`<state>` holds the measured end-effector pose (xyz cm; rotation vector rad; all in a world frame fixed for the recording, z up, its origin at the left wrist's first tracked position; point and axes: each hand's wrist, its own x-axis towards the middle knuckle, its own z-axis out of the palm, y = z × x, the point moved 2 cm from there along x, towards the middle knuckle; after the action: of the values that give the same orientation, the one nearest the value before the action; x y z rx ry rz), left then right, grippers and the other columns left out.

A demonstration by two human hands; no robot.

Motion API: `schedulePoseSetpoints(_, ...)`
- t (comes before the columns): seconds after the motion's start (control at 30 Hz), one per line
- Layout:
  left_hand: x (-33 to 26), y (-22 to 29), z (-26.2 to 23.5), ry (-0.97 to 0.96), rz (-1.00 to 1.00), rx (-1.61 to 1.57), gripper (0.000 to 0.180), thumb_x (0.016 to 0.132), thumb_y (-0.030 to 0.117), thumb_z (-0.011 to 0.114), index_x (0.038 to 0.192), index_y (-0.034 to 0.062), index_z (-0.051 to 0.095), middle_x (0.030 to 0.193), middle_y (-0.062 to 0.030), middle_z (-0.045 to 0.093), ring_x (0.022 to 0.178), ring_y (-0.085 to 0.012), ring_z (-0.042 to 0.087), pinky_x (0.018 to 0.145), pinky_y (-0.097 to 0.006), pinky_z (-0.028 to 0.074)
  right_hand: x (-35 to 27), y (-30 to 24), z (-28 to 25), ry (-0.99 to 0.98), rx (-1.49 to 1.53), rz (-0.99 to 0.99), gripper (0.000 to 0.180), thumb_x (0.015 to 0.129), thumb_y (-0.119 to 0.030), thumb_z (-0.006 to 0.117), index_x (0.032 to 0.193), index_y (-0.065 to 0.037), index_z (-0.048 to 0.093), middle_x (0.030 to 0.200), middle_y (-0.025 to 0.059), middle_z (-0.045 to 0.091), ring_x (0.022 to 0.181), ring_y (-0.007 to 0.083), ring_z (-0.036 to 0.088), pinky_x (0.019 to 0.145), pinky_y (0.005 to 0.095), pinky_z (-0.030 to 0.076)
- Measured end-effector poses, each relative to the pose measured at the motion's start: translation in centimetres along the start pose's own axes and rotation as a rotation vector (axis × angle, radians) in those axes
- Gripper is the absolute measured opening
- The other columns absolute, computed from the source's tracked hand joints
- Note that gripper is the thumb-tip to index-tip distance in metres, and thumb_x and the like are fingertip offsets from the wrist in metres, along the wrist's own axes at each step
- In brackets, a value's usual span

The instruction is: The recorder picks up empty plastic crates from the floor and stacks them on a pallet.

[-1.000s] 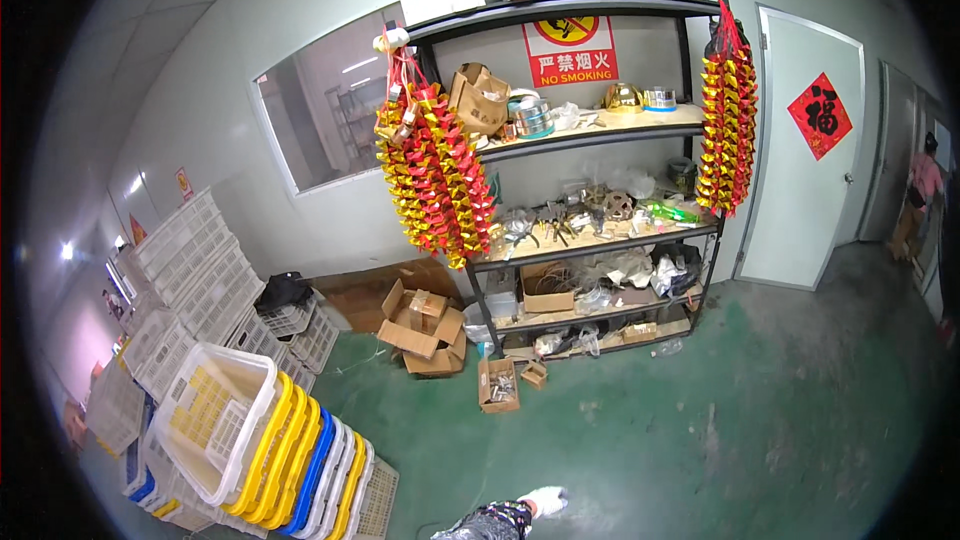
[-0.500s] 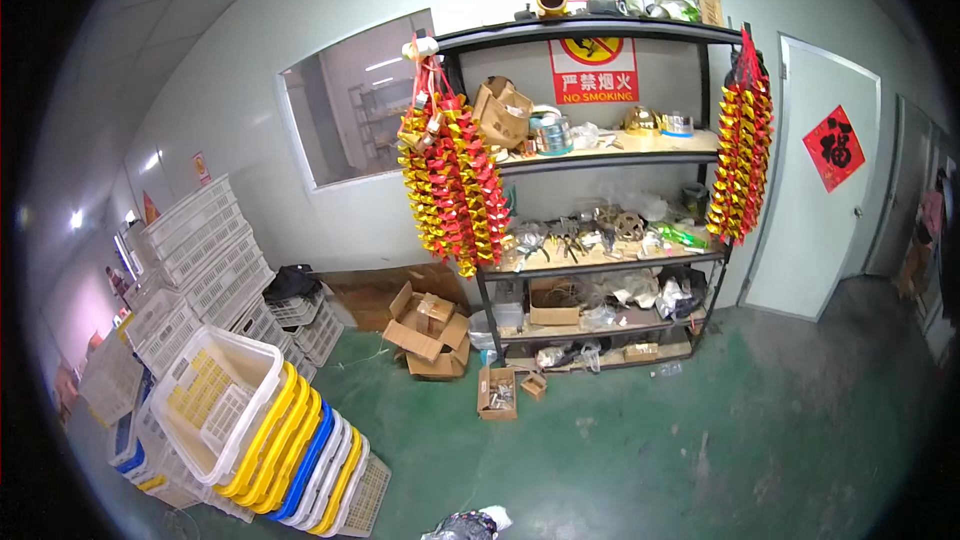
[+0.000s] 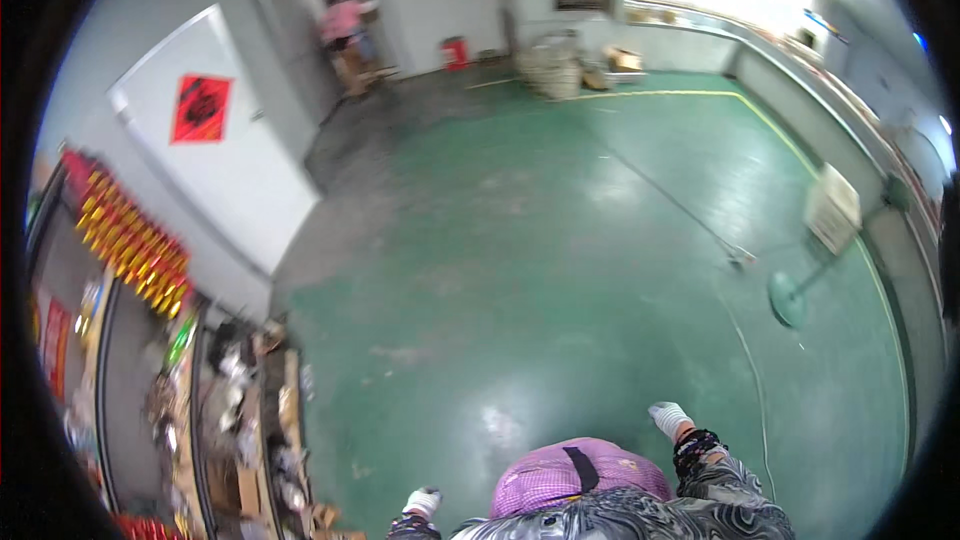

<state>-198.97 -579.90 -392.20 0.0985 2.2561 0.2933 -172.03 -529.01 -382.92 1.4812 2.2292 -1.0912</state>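
Note:
My left hand [image 3: 424, 502], in a white glove, hangs low over the green floor beside my body. To the right, my right hand [image 3: 670, 421] is held out past my patterned sleeve, in a white glove with grey stripes. No object shows in either hand, and neither touches anything I can make out. Both are small and slightly smeared, so how the fingers are set is unclear. Between them shows the pink checked apron [image 3: 570, 470] with a dark strip that I wear.
Cluttered shelving [image 3: 195, 420] stands at the left, near a white door [image 3: 215, 150] with a red sign. A person in pink [image 3: 345, 30] is at a far doorway. Right, a stand with a round green base [image 3: 787, 300] is beside a pale box [image 3: 833, 210]; a cable [image 3: 750, 360] crosses the floor.
The view has swung right and down, from the shelving and stacked crates to the green floor and far doorway. My gloved hands and apron have come into view.

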Motion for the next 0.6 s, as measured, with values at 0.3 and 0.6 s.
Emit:
schedulePoseSetpoints(0.3, 0.4, 36.7, 1.4, 0.102, 0.450, 0.152, 0.032, 0.070, 0.027, 0.052, 0.097, 0.0111, 0.058, 0.092, -0.0144, 0.058, 0.087, -0.0280, 0.055, 0.077, -0.033, 0.043, -3.8, 29.5, -2.7, 0.106, 0.182, 0.442, 0.035, 0.078, -0.027, 0.036, 0.093, -0.003, 0.057, 0.098, 0.0152, 0.055, 0.096, 0.0310, 0.048, 0.083, 0.0351, 0.036)
schedulePoseSetpoints(0.6, -7.2, 67.4, 18.3, -0.255, 0.826, 0.716, 0.036, 0.071, 0.030, 0.053, 0.104, 0.0151, 0.055, 0.101, -0.0119, 0.055, 0.097, -0.0260, 0.051, 0.085, -0.032, 0.039, -7.5, 42.9, -14.0, 0.513, 0.283, 0.502, 0.019, 0.069, -0.018, 0.052, 0.078, -0.003, 0.060, 0.072, 0.0139, 0.059, 0.062, 0.0269, 0.056, 0.058, 0.0351, 0.044)
